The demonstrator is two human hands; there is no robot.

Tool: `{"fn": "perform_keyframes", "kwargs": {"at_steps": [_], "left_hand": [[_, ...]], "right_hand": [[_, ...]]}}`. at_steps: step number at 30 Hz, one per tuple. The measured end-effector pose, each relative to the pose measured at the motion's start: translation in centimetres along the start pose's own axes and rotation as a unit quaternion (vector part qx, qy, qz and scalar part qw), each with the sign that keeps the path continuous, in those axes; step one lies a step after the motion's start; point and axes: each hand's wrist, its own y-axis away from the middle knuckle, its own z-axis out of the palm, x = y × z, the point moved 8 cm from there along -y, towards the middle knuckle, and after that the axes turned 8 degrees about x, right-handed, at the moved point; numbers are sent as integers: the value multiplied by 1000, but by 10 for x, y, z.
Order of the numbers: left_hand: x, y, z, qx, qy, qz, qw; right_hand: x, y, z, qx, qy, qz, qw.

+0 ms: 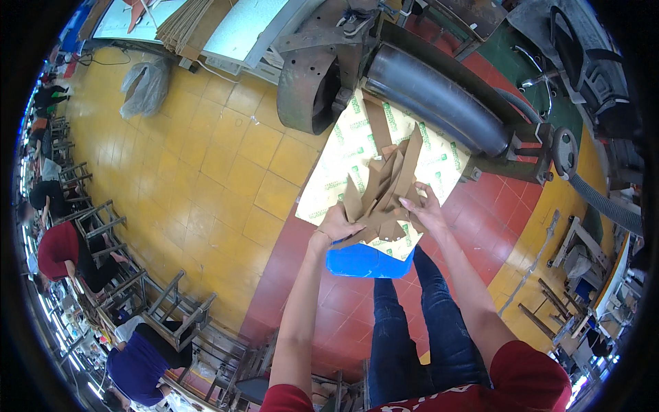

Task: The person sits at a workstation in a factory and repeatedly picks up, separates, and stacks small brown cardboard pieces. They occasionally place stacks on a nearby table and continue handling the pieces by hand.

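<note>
A loose heap of flat brown strips (384, 182) lies on a pale yellow sheet with green print (336, 165); the strips cross each other at many angles, and I cannot tell their material. At the heap's near left end, my left hand (336, 224) is closed on some strips, thumb on top. My right hand (428, 209) is at the heap's near right side, its thumb and bent fingers around the strip edges there. Beneath the sheet's near edge shows a blue plastic bin or stool top (364, 261), close in front of my legs.
Just beyond the sheet is a machine with a large dark roller (436, 96), a curved metal guard (305, 93) and a handwheel (565, 152). Flat brown sheets (192, 27) are stacked on a table at far left. A plastic bag (145, 86) lies on the floor. People sit along the left.
</note>
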Motion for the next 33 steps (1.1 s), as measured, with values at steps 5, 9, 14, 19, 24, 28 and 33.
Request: {"fn": "perform_keyframes", "kwargs": {"at_steps": [5,9,14,19,24,28,33], "left_hand": [[-8,9,-16,153,188,2,970],[2,18,-35,289,148,84,942],[-3,8,-36,263,162,34,951],[-6,-3,-26,128,296,-42,946],[-18,13,-14,39,356,-99,928],[-41,31,0,35,332,-168,928],[-22,26,12,16,340,-75,937]], "right_hand": [[-30,-19,28,-91,111,-48,989],[-52,-23,40,-45,391,-156,906],[-73,-11,47,109,298,-249,915],[-45,-30,73,-59,113,-26,991],[-34,-38,76,-171,127,26,977],[-32,-30,75,-252,103,1,962],[-53,-13,79,-258,156,-72,951]]}}
